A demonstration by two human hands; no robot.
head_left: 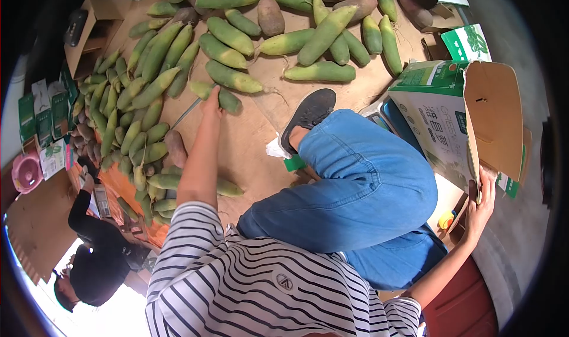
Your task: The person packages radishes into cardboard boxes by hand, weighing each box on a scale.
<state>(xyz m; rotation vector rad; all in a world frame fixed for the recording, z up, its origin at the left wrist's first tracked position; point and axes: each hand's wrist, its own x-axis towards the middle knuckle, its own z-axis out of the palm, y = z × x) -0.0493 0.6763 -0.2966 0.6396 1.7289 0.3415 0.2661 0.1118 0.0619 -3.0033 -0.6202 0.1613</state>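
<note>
Right hand (481, 203), half curled, held near edge of big white-and-green box (435, 109) at right. Left hand (211, 104), farther off, wrapped snug round middle of green radish (230, 103). Big pile of green radishes (127, 129) lay to left. Brown root (271, 17) lay far, among more green ones (326, 36).

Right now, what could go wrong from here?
The left hand grips an oblong green radish mid-length; an end might knock neighbouring radishes. The black shoe sits near a pale-ended green radish and could nudge it. The right hand touches the open green-and-white cardboard box; a jerk might shift it.
</note>
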